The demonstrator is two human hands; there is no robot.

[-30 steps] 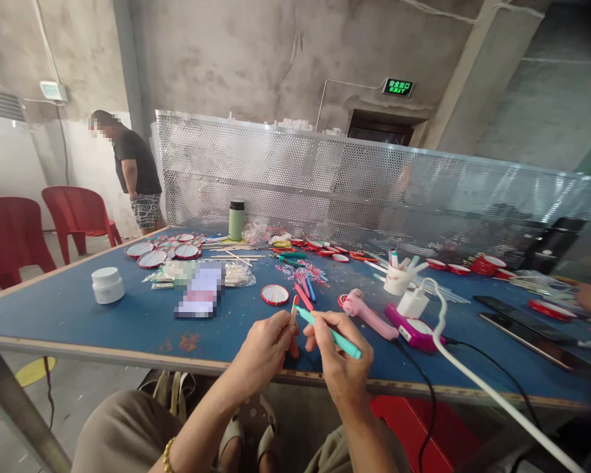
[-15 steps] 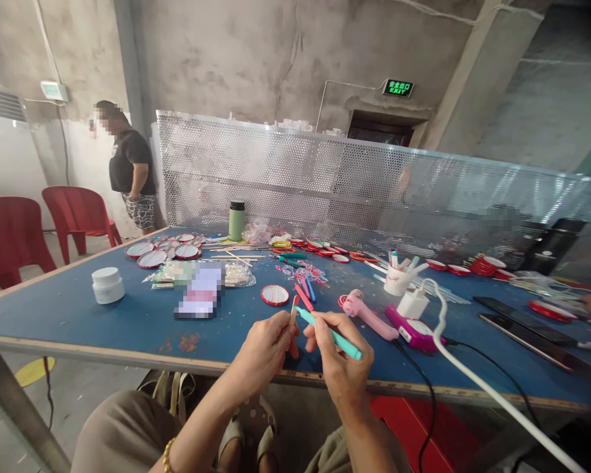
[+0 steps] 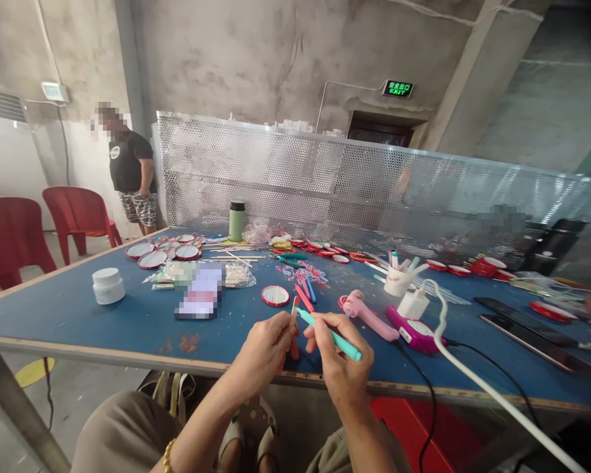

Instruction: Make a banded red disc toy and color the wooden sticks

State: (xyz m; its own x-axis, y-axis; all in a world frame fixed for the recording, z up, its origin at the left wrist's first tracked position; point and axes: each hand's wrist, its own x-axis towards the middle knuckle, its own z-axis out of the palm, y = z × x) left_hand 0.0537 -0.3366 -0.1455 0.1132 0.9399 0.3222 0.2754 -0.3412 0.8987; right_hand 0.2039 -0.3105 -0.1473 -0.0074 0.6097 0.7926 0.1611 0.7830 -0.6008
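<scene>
My left hand (image 3: 268, 343) is closed on a thin wooden stick (image 3: 294, 313) whose upper end is red. It holds the stick upright near the table's front edge. In my right hand (image 3: 342, 348) is a turquoise marker pen (image 3: 343, 343), gripped like a pencil and slanting down to the right. The pen's tip meets or nearly meets the stick just below the red part; exact contact is too small to make out. Behind the hands lie a red marker (image 3: 304, 297) and a round red-rimmed disc (image 3: 274, 295).
A phone (image 3: 200, 291) and white jar (image 3: 108, 286) are on the left of the blue table (image 3: 148, 328). To the right lie a pink handheld tool (image 3: 372, 316), a purple box (image 3: 414, 334), a pen cup (image 3: 396, 279) and a white cable (image 3: 502, 401). A person (image 3: 132, 164) stands back left.
My hands, the stick and the pen hold almost the same position. The person at the back left has shifted and turned slightly.
</scene>
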